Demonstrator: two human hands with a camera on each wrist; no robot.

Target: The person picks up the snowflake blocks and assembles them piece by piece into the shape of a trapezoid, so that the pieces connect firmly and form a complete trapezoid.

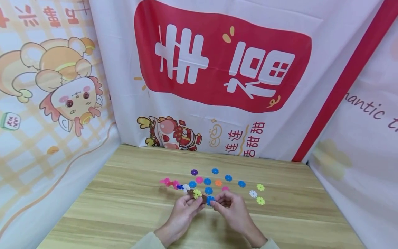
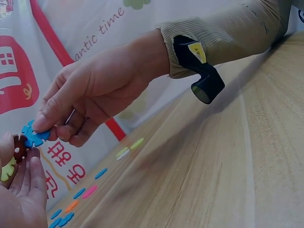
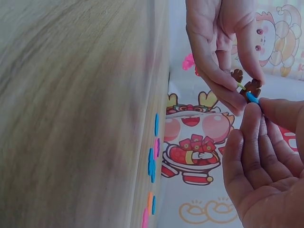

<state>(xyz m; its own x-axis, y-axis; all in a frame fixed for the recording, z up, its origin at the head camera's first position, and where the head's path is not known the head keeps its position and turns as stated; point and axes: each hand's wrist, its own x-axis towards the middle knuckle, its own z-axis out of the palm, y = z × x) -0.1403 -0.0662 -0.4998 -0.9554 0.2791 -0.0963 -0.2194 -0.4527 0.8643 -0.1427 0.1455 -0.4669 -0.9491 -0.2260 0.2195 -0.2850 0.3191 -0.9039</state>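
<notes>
My left hand (image 1: pixel 193 203) pinches a small cluster of joined flower-shaped plastic discs, a brown one (image 1: pixel 203 198) and a yellow-green one (image 1: pixel 197 193), just above the wooden table (image 1: pixel 124 207). My right hand (image 1: pixel 217 204) pinches a blue disc (image 1: pixel 210 199) by its edge and holds it against the brown disc. In the left wrist view the blue disc (image 2: pixel 33 135) meets the brown disc (image 2: pixel 20 147) edge to edge. The right wrist view shows my left hand's fingertips (image 3: pixel 232 88) on the brown pieces (image 3: pixel 250 86), with the blue disc (image 3: pixel 252 97) touching them.
Several loose discs lie on the table beyond my hands: blue (image 1: pixel 228 177), purple (image 1: pixel 194 172), orange (image 1: pixel 218 183), white (image 1: pixel 253 193), yellow-green (image 1: pixel 260 187), and a joined pink cluster (image 1: pixel 169 182). Printed cloth banners (image 1: pixel 217 69) wall off the table's back and sides.
</notes>
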